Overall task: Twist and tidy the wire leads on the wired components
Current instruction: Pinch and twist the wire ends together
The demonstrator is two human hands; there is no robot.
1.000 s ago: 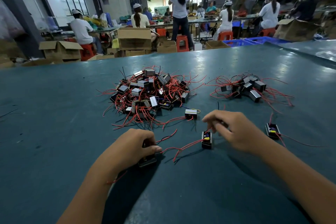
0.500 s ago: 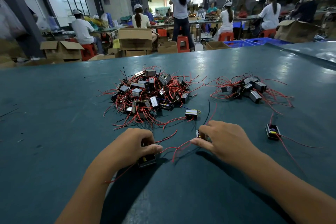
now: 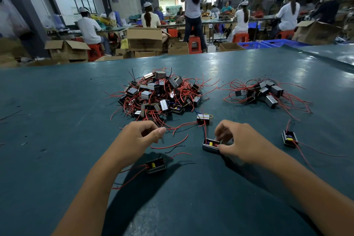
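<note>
My left hand (image 3: pixel 141 137) hovers above the teal table (image 3: pixel 57 140), thumb pressed to forefinger, pinching a thin black lead whose end pokes out below the thumb. Just under it lies a small black box component (image 3: pixel 156 165) with yellow and purple parts inside and red leads trailing left. My right hand (image 3: pixel 240 141) grips a second box component (image 3: pixel 210 145) by thumb and fingertips, open side up, its red lead running away from me. Two more single components (image 3: pixel 203 118) (image 3: pixel 289 138) lie nearby.
A large heap of components with tangled red leads (image 3: pixel 161 95) sits beyond my hands, a smaller heap (image 3: pixel 262 92) to its right. Loose red and black wire pieces (image 3: pixel 172 144) lie between my hands. Cardboard boxes (image 3: pixel 144 38) and seated workers are beyond the table's far edge.
My left hand has lifted off its component, which now lies uncovered on the table. My right hand has shifted right and turned its component open side up.
</note>
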